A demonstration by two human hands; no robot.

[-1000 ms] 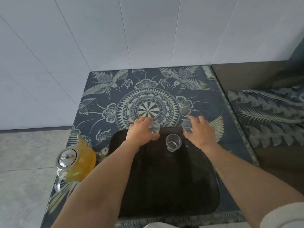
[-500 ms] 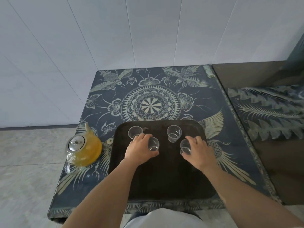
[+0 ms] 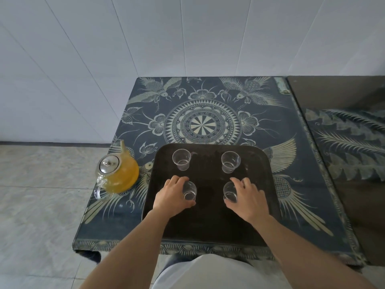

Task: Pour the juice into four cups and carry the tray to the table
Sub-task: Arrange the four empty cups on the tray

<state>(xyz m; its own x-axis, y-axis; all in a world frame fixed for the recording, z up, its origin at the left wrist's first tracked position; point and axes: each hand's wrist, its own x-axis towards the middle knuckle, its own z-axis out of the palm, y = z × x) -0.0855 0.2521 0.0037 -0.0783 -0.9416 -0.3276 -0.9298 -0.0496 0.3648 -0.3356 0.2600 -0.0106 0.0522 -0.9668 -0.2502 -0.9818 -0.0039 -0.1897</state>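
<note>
Four empty clear cups are standing on the dark tray (image 3: pixel 208 226), mid-desk. Left hand (image 3: pixel 173 197) is curling its fingers round the 7 o'clock cup (image 3: pixel 190 191); right hand (image 3: pixel 248 198) is gripping the 5 o'clock cup (image 3: pixel 229 191). Juice pot (image 3: pixel 117 173) is sitting at the tray's 9 o'clock. Risk: light cups tipping during pouring.

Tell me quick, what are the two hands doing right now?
Left hand: fingers curled round the near-left cup on the tray.
Right hand: fingers curled round the near-right cup.
</note>
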